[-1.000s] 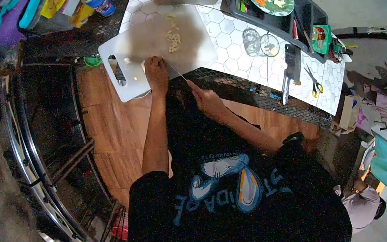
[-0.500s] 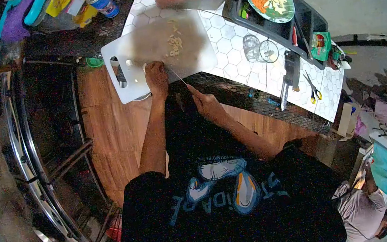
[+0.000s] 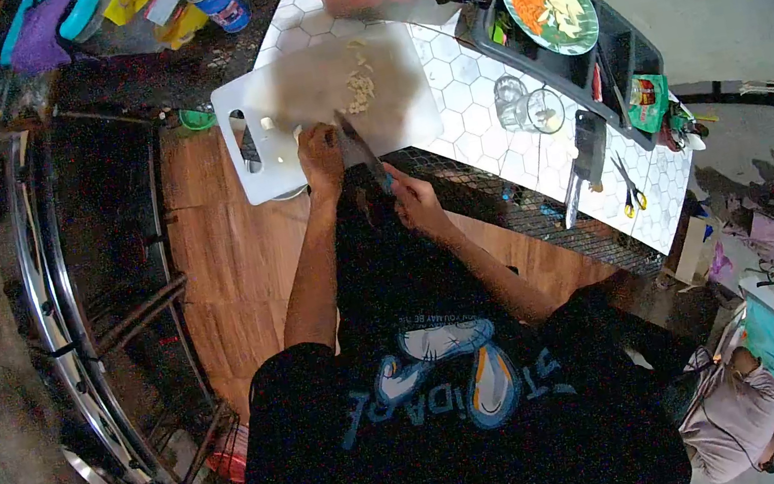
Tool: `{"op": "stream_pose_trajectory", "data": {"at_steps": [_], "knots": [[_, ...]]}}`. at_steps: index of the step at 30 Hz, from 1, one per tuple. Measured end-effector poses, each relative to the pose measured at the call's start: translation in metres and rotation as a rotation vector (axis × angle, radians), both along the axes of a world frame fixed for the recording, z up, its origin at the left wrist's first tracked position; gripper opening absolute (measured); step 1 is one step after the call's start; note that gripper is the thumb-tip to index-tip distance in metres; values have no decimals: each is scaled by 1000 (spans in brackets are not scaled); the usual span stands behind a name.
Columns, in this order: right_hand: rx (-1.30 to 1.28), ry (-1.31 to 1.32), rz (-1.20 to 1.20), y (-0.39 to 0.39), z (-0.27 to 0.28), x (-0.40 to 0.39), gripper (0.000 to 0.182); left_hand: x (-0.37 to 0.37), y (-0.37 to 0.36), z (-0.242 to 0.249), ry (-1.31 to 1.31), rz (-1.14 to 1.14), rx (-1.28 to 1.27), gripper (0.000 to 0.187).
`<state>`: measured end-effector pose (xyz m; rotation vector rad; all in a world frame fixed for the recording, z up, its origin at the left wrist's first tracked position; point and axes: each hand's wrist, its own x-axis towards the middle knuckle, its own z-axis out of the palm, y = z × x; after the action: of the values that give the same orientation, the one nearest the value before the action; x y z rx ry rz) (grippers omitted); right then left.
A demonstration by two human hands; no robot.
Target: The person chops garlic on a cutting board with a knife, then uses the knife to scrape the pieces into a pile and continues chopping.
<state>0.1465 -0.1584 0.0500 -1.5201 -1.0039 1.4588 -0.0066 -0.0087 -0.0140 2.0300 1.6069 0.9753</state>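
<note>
My left hand [image 3: 321,159] is closed at the near edge of the white cutting board [image 3: 409,127], fingertips pinched together. A whitish edge shows beside its fingers, but I cannot make out what they hold. In my right hand [image 3: 418,205] is a knife [image 3: 361,143], gripped by its handle. Its blade slants up and left over the board, the tip close to my left fingers. Pale chopped pieces [image 3: 360,92], which look like garlic, lie in a loose row beyond the blade. A few small whitish bits [image 3: 267,123] rest near the board's handle slot.
Right of the board are glasses [image 3: 543,111], a cleaver [image 3: 583,160] and yellow-handled scissors [image 3: 633,193]. A plate of cut food [image 3: 559,32] sits on a black tray [image 3: 645,49]. Behind stands a plastic tub [image 3: 369,1]; a can [image 3: 218,3] is at left. Another person [image 3: 738,414] is lower right.
The knife has turned from nearly edge-on to showing the flat of its blade, and its tip has risen beside my left fingers. My left hand stays closed in the same place on the board.
</note>
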Motion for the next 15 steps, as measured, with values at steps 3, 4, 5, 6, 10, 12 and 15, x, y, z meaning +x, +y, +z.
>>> {"op": "stream_pose_trajectory", "data": {"at_steps": [3, 4, 5, 6, 10, 12, 15], "knots": [[9, 12, 8, 3, -2, 0, 50, -4, 5, -3, 92, -83, -73, 8], [239, -175, -18, 4, -7, -3, 48, -3, 5, -7, 121, -70, -41, 9], [468, -363, -45, 3, -11, -4, 47, -3, 6, -12, 150, -58, -10, 10], [466, -365, -47, 2, -5, -4, 47, -4, 7, -14, 149, -62, -12, 10], [260, -556, 140, -7, 22, -9, 43, -7, 6, -3, 126, -117, -69, 12], [262, -576, 152, -3, 27, -11, 44, -4, 8, 4, 50, -81, -128, 12], [195, -638, 175, -4, 26, -12, 44, -3, 2, 7, 41, -77, -131, 14]]}}
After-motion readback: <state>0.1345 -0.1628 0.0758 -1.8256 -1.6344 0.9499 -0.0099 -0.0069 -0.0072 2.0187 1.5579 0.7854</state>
